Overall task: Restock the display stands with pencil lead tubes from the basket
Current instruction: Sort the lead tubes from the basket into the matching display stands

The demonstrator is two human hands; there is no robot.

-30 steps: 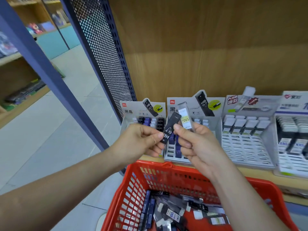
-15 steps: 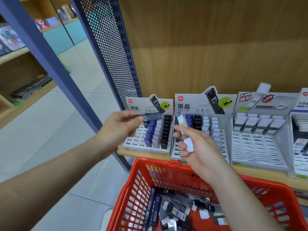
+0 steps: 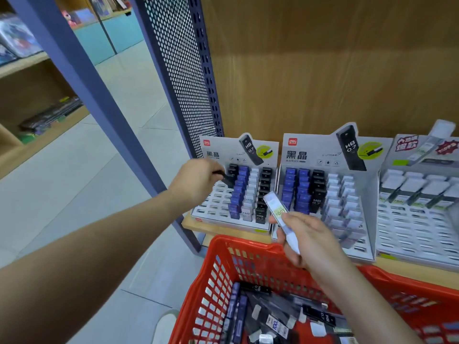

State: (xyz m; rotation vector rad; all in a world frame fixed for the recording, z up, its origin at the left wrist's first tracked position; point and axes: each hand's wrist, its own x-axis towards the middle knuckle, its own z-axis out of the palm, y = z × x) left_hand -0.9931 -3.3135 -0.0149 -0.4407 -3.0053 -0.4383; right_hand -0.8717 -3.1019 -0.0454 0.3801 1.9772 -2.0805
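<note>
Slotting: black tube is pinched in left hand, stand just beyond fingertips; clear tube is gripped in right hand. Straight push is needed.

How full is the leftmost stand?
Partly full. In the leftmost stand, right columns hold blue, white and black tubes; most left slots are bare, where the left hand holds a black tube.

One black tube leans into the left stand; a clear tube slants above the basket.
</note>
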